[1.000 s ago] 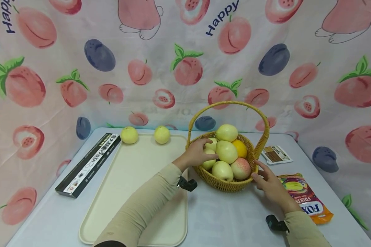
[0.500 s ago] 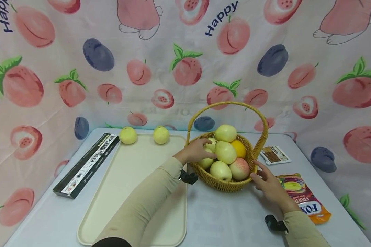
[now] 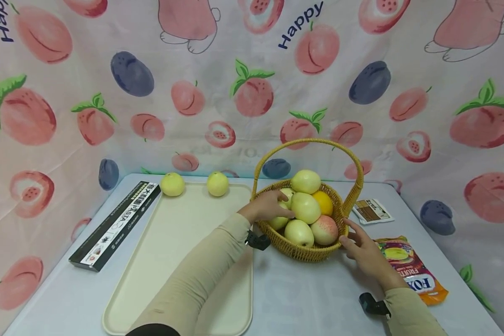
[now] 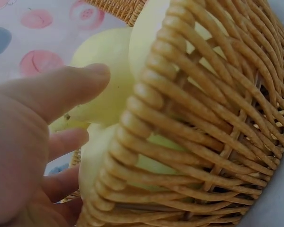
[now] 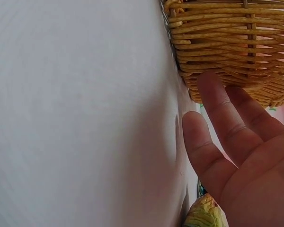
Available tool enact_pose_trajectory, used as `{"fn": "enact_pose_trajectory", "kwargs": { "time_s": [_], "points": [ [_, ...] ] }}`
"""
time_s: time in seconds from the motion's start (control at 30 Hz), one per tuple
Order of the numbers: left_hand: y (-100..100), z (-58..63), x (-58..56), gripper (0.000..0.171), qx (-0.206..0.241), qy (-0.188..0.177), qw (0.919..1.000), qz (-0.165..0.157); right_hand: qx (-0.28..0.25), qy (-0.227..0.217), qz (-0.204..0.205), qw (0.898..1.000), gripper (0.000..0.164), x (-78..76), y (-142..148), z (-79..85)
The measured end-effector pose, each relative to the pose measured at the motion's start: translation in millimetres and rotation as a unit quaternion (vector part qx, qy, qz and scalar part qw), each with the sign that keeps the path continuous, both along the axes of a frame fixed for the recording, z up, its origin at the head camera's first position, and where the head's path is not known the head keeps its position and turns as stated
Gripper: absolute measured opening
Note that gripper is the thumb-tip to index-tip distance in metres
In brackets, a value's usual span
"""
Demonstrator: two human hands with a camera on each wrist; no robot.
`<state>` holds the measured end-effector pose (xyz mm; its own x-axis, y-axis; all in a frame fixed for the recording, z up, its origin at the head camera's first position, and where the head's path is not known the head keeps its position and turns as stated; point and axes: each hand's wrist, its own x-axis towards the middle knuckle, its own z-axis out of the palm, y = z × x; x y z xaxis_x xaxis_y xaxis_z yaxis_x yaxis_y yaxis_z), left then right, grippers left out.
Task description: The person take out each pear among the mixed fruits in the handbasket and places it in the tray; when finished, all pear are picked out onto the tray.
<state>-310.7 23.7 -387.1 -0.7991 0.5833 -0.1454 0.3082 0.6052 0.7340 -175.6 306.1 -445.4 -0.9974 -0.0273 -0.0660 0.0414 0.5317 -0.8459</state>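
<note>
A woven basket (image 3: pixel 301 252) with a tall arched handle holds several pale yellow-green apple-like fruits (image 3: pixel 305 208), an orange (image 3: pixel 324 203) and a peach (image 3: pixel 325 230). My left hand (image 3: pixel 269 205) reaches over its left rim among the pale fruits. In the left wrist view, the thumb (image 4: pixel 80 85) lies against one fruit; the other fingers extend loosely beside another and are partly hidden. On the opposite side, my right hand (image 3: pixel 365 252) touches the basket with extended fingers. The right wrist view has those fingers (image 5: pixel 222 109) at the weave near its base, the thumb mostly out of view.
A cream tray (image 3: pixel 180 261) lies left of the basket. Two pale yellow-green fruits (image 3: pixel 172 184) sit at its far edge. A black pasta box (image 3: pixel 115 226) lies left of it. Right of the basket are a small packet (image 3: pixel 373 211) and a Fox's candy bag (image 3: pixel 411 270).
The head view has shifted slightly, moving the scene a little left in the frame. My left hand has shifted marginally over the fruits; the right hand stays at the basket.
</note>
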Motion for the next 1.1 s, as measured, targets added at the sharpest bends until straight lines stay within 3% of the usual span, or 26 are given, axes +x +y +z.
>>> {"fn": "enact_pose_trajectory", "kwargs": {
  "time_s": [0.37, 0.67, 1.1],
  "points": [
    [2.7, -1.5, -0.5, 0.06, -0.022, 0.014, 0.9995, -0.019, 0.005, 0.001, -0.002, 1.0, 0.069, -0.5, 0.5, -0.2],
    [4.3, -0.8, -3.0, 0.065, -0.07, 0.033, 0.9966, -0.031, -0.001, 0.008, 0.004, 1.0, 0.068, -0.3, 1.0, 0.0],
    [4.7, 1.1, -0.9, 0.062, -0.077, 0.03, 0.9959, -0.036, -0.003, 0.008, 0.005, 1.0, 0.069, -1.1, 2.8, -1.9]
  ]
}}
